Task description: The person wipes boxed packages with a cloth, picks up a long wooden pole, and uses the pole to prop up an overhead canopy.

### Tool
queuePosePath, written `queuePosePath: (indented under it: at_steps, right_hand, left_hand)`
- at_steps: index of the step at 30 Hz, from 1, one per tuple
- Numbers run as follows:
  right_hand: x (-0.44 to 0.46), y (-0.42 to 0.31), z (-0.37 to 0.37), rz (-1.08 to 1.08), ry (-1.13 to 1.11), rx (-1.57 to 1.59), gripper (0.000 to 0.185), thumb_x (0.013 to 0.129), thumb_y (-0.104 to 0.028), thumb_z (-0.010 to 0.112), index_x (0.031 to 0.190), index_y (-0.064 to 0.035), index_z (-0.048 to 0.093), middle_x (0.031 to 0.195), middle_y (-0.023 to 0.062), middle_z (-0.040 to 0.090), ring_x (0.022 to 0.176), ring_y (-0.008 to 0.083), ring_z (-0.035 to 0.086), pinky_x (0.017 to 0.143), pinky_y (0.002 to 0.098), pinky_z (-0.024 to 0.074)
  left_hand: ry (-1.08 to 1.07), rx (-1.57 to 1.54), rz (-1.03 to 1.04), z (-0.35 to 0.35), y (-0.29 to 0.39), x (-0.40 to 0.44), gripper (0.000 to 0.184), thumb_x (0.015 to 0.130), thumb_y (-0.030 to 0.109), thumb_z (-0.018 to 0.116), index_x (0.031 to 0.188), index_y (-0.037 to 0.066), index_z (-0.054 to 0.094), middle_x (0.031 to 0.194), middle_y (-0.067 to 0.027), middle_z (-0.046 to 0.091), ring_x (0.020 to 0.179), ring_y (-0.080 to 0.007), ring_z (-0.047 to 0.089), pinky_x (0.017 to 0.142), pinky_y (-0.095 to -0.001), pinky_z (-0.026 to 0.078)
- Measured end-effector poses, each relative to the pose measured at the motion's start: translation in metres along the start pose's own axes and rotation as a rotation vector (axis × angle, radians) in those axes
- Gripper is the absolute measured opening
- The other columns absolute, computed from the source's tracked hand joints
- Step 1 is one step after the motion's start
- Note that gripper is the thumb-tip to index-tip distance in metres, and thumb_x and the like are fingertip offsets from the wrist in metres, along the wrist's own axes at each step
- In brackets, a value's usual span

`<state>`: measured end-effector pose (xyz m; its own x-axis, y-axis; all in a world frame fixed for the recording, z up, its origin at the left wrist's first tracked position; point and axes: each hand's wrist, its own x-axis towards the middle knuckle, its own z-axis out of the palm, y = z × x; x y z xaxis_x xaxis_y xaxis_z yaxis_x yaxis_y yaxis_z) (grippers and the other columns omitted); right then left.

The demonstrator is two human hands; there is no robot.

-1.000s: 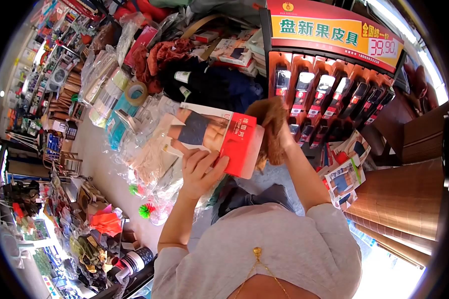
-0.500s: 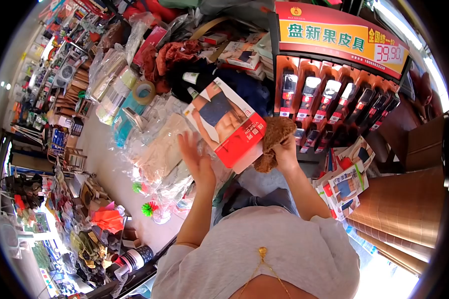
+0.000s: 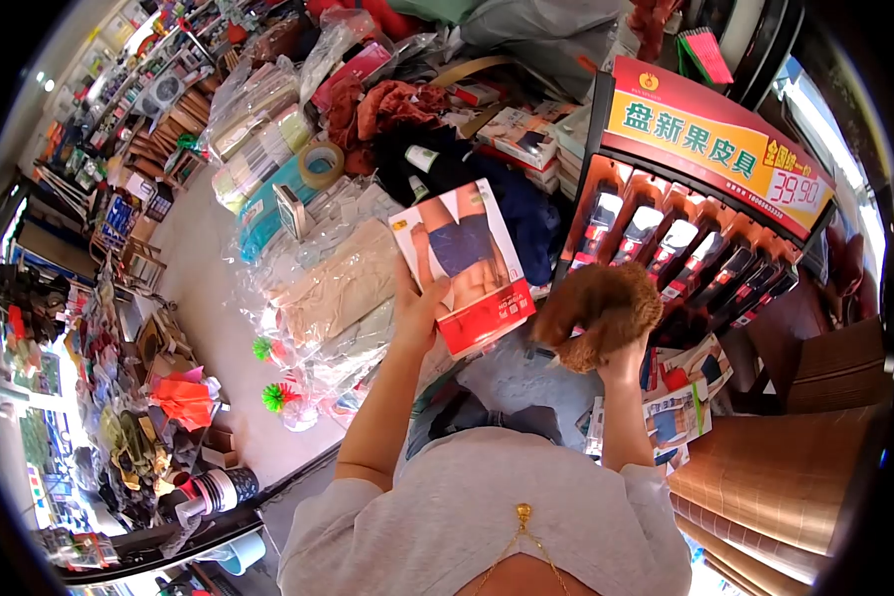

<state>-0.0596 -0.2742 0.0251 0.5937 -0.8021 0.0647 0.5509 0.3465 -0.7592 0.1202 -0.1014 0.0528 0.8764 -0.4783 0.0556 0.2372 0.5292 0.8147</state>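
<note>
Just right of the plastic-wrapped clothes (image 3: 333, 283), your left hand (image 3: 420, 308) was closed on the side of the printed box (image 3: 467, 260). Next, the brown fluffy cloth (image 3: 601, 313) was gripped in your right hand (image 3: 623, 359), its fingers mostly hidden.

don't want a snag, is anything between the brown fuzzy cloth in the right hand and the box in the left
Nothing visible stands between them: the brown fuzzy cloth, in the right hand, is close beside the box in the left hand. The display rack lies beyond the cloth.
</note>
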Motion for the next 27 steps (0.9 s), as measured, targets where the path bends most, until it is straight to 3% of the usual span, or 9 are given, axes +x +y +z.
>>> queuePosePath:
  at_steps: [2, 4, 5, 8, 11, 13, 18, 24, 27]
  right_hand:
    - [-0.003, -0.018, 0.04, 0.261, -0.013, 0.221, 0.053, 0.086, -0.022, 0.051, 0.132, -0.0075, 0.03, 0.107, 0.0066, 0.053, 0.091, 0.0193, 0.056, 0.068, 0.034, 0.0496]
    - [0.001, -0.015, 0.06, -0.274, -0.808, -0.875, 0.053, 0.082, -0.031, 0.053, 0.129, -0.009, 0.039, 0.118, 0.0111, 0.047, 0.108, 0.0255, 0.044, 0.093, 0.0422, 0.0301]
    - [0.001, -0.019, 0.081, -0.546, -1.055, -1.297, 0.053, 0.08, -0.034, 0.054, 0.126, -0.0095, 0.043, 0.12, 0.0128, 0.046, 0.111, 0.0278, 0.041, 0.101, 0.0446, 0.0224]
    - [0.022, 0.001, 0.089, -0.498, -1.036, -1.532, 0.058, 0.082, -0.042, 0.049, 0.129, -0.0088, 0.04, 0.128, 0.0156, 0.041, 0.12, 0.0357, 0.034, 0.102, 0.0502, 0.0195]
    - [0.055, 0.014, 0.089, -0.716, -0.65, -1.487, 0.053, 0.084, -0.04, 0.047, 0.125, -0.0067, 0.044, 0.122, 0.017, 0.047, 0.115, 0.033, 0.041, 0.1, 0.0458, 0.0253]
    - [0.074, 0.023, 0.089, -0.686, -0.395, -1.37, 0.043, 0.085, -0.035, 0.047, 0.115, -0.0052, 0.052, 0.113, 0.0172, 0.054, 0.108, 0.0306, 0.049, 0.095, 0.0428, 0.0318]
    - [0.039, 0.019, 0.102, -0.799, -0.524, -1.237, 0.031, 0.078, -0.025, 0.056, 0.1, -0.003, 0.058, 0.1, 0.0119, 0.06, 0.097, 0.0278, 0.054, 0.084, 0.0382, 0.0379]
    - [0.051, 0.001, 0.092, -0.423, -0.618, -1.174, 0.02, 0.082, -0.022, 0.052, 0.08, -0.0032, 0.057, 0.072, 0.0119, 0.057, 0.071, 0.0306, 0.055, 0.065, 0.0373, 0.043]
    - [0.06, 0.033, 0.034, -0.237, -0.498, -1.052, 0.029, 0.09, -0.027, 0.043, 0.08, -0.0043, 0.057, 0.07, 0.0106, 0.057, 0.071, 0.0238, 0.058, 0.062, 0.0358, 0.0441]
  left_hand:
    - [-0.095, 0.232, -0.043, -0.004, -0.009, 0.001, 0.074, 0.075, -0.005, 0.049, 0.138, 0.006, 0.013, 0.132, -0.0119, 0.036, 0.114, -0.0192, 0.042, 0.095, -0.0305, 0.036]
    - [-0.196, 0.277, -0.015, -0.013, -0.044, -0.002, 0.075, 0.077, 0.001, 0.055, 0.139, 0.006, 0.014, 0.132, -0.0127, 0.036, 0.117, -0.0199, 0.039, 0.096, -0.031, 0.035]
    - [-0.158, -0.223, -0.203, -0.034, -0.092, -0.002, 0.073, 0.078, 0.007, 0.058, 0.138, 0.006, 0.016, 0.131, -0.0128, 0.036, 0.119, -0.0195, 0.037, 0.097, -0.0314, 0.035]
    - [-0.405, -0.159, -0.251, -0.017, -0.077, -0.023, 0.069, 0.081, 0.021, 0.062, 0.135, 0.005, 0.022, 0.131, -0.0139, 0.036, 0.123, -0.0181, 0.031, 0.101, -0.0335, 0.031]
    - [-0.484, 0.634, -0.038, -0.002, -0.04, -0.032, 0.069, 0.078, 0.012, 0.062, 0.134, 0.001, 0.022, 0.127, -0.0126, 0.04, 0.119, -0.0196, 0.036, 0.1, -0.0347, 0.03]
    - [-0.457, 0.594, -0.017, 0.003, -0.04, -0.038, 0.068, 0.077, 0.009, 0.061, 0.133, 0.001, 0.022, 0.124, -0.012, 0.041, 0.117, -0.0198, 0.038, 0.098, -0.0347, 0.032]
    - [-0.423, 0.44, -0.08, 0.005, -0.026, -0.04, 0.068, 0.074, 0.0, 0.058, 0.132, 0.001, 0.022, 0.119, -0.0118, 0.045, 0.109, -0.0199, 0.046, 0.093, -0.0326, 0.037]
    - [-0.505, 0.66, 0.018, 0.007, -0.009, -0.044, 0.066, 0.071, -0.007, 0.054, 0.13, -0.001, 0.027, 0.117, -0.0096, 0.047, 0.106, -0.0173, 0.048, 0.092, -0.0325, 0.037]
    - [-0.254, 0.349, -0.176, 0.014, 0.01, -0.056, 0.065, 0.068, -0.01, 0.049, 0.129, -0.002, 0.029, 0.12, -0.0113, 0.045, 0.114, -0.018, 0.043, 0.094, -0.0308, 0.035]
